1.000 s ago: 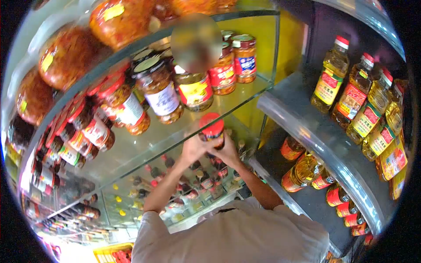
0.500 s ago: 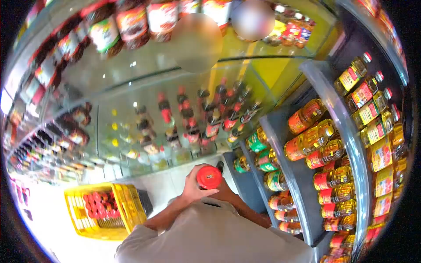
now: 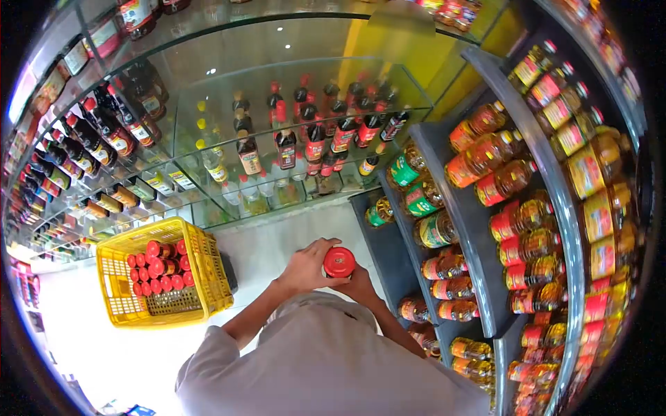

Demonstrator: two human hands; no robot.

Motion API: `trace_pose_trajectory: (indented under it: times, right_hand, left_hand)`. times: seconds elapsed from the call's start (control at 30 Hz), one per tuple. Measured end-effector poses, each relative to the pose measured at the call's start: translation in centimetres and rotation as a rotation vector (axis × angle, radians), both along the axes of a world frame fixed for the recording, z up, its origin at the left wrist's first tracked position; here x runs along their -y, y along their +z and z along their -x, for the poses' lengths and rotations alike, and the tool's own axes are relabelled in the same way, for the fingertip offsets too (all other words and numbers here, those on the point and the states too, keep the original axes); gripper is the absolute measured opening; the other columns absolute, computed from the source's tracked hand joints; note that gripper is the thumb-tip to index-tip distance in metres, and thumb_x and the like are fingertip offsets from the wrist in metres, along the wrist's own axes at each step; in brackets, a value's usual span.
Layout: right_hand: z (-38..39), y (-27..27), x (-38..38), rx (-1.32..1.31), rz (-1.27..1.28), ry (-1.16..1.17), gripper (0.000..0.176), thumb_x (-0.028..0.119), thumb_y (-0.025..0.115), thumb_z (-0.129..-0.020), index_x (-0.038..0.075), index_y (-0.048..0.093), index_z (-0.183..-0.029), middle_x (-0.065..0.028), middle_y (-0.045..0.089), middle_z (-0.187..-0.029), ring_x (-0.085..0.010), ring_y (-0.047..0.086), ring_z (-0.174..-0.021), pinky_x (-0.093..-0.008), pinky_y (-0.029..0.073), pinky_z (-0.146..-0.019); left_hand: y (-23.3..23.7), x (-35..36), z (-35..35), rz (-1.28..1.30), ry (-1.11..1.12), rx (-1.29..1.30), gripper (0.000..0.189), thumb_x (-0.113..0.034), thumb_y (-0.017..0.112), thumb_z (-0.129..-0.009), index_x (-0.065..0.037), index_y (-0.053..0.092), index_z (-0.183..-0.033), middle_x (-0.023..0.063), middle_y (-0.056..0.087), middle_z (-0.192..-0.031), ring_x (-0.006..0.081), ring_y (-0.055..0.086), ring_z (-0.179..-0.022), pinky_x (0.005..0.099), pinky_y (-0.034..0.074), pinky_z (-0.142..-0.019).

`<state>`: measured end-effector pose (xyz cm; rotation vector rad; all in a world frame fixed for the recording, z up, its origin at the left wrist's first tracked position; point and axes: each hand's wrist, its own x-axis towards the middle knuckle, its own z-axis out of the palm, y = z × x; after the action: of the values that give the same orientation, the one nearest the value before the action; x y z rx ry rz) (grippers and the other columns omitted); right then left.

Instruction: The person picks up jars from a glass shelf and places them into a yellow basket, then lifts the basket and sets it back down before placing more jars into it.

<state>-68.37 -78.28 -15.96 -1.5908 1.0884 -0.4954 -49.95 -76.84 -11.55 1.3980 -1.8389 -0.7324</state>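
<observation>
A jar with a red lid (image 3: 339,262) is upright in front of my chest, its lid facing up at the camera. My left hand (image 3: 309,267) is closed round the jar's left side, with the thumb along the near edge. On the other side, my right hand (image 3: 359,284) grips the jar from the right; its fingers are partly hidden. The jar's body and label are mostly covered by the lid and my hands.
A yellow plastic crate (image 3: 198,281) with several red-lidded jars (image 3: 158,267) stands on the floor at left. Glass shelves (image 3: 257,83) with dark sauce bottles (image 3: 286,147) run ahead. Grey shelves (image 3: 454,218) of oil bottles (image 3: 485,152) rise close on my right.
My view has tilted downward, so shelves and bottles sit higher in the picture and the crate shows more fully. The jar stays between both hands, slightly further right and up in view.
</observation>
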Motion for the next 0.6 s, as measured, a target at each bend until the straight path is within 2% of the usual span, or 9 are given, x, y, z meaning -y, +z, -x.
trace_pose_trajectory:
  times: [0.13,0.2,0.27,0.33,0.4,0.43,0.53,0.6]
  right_hand:
    - [4.0,-0.9,-4.3,-0.053,0.148,-0.031,0.061,0.027,0.084,-0.067,0.005,0.056,-0.117,-0.0131,0.068,-0.103,-0.0252,0.066,-0.097,-0.0344,0.052,-0.082]
    - [6.1,-3.2,-7.1,0.014,0.174,-0.064,0.060,0.026,0.083,-0.067,0.005,0.056,-0.115,-0.0143,0.068,-0.100,-0.0267,0.067,-0.094,-0.0342,0.052,-0.080]
    - [7.5,-3.6,-10.7,-0.090,0.289,-0.071,0.060,0.026,0.083,-0.066,0.004,0.056,-0.114,-0.0147,0.068,-0.099,-0.0272,0.067,-0.092,-0.0352,0.053,-0.078]
    - [7.9,-4.7,-13.9,-0.035,0.237,-0.078,0.060,0.022,0.083,-0.064,0.004,0.055,-0.115,-0.0149,0.067,-0.099,-0.0274,0.067,-0.088,-0.0353,0.053,-0.076]
    - [8.0,-3.8,-17.1,0.009,0.051,-0.093,0.059,0.022,0.081,-0.066,0.005,0.056,-0.116,-0.0138,0.067,-0.100,-0.0247,0.066,-0.090,-0.0344,0.052,-0.077]
    - [7.7,-4.1,-18.0,0.014,0.054,-0.080,0.059,0.022,0.081,-0.066,0.005,0.056,-0.116,-0.0138,0.067,-0.100,-0.0247,0.066,-0.090,-0.0344,0.052,-0.077]
    - [6.9,-5.1,-21.0,0.093,0.022,-0.008,0.057,0.025,0.081,-0.067,0.005,0.056,-0.115,-0.0120,0.067,-0.104,-0.0215,0.065,-0.093,-0.0339,0.051,-0.079]
    - [5.9,-3.7,-21.3,0.012,-0.046,0.073,0.054,0.025,0.081,-0.068,0.006,0.057,-0.113,-0.0100,0.067,-0.104,-0.0191,0.064,-0.094,-0.0331,0.050,-0.082]
  left_hand:
    - [-0.1,-4.9,3.2,0.055,-0.001,0.129,0.074,-0.053,0.078,-0.067,-0.005,0.053,-0.118,0.0131,0.062,-0.107,0.0316,0.063,-0.095,0.0400,0.052,-0.079]
    - [-0.1,-7.3,4.8,0.048,-0.020,0.205,0.073,-0.054,0.077,-0.068,-0.005,0.053,-0.117,0.0133,0.064,-0.103,0.0321,0.064,-0.092,0.0400,0.053,-0.076]
    - [-0.3,-10.7,6.6,0.020,-0.076,0.215,0.070,-0.057,0.072,-0.071,-0.003,0.055,-0.113,0.0148,0.066,-0.097,0.0329,0.066,-0.087,0.0398,0.054,-0.073]
    - [-1.0,-14.2,7.8,0.006,-0.087,0.243,0.069,-0.057,0.070,-0.072,-0.002,0.055,-0.111,0.0160,0.066,-0.094,0.0339,0.066,-0.084,0.0408,0.054,-0.070]
    - [-1.1,-16.3,8.4,-0.109,-0.080,0.286,0.065,-0.057,0.068,-0.074,-0.004,0.055,-0.110,0.0159,0.067,-0.093,0.0340,0.067,-0.081,0.0426,0.054,-0.068]
    - [-0.3,-17.5,8.5,-0.147,-0.016,0.288,0.063,-0.059,0.069,-0.071,-0.007,0.059,-0.106,0.0150,0.067,-0.082,0.0338,0.066,-0.073,0.0425,0.053,-0.065]
    - [-0.7,-20.4,7.5,-0.264,0.034,0.341,0.066,-0.061,0.069,-0.070,-0.006,0.059,-0.105,0.0169,0.068,-0.081,0.0348,0.066,-0.073,0.0440,0.053,-0.066]
    - [0.3,-21.8,6.4,-0.304,0.046,0.313,0.065,-0.060,0.069,-0.069,-0.005,0.059,-0.104,0.0174,0.068,-0.081,0.0355,0.066,-0.073,0.0445,0.052,-0.066]
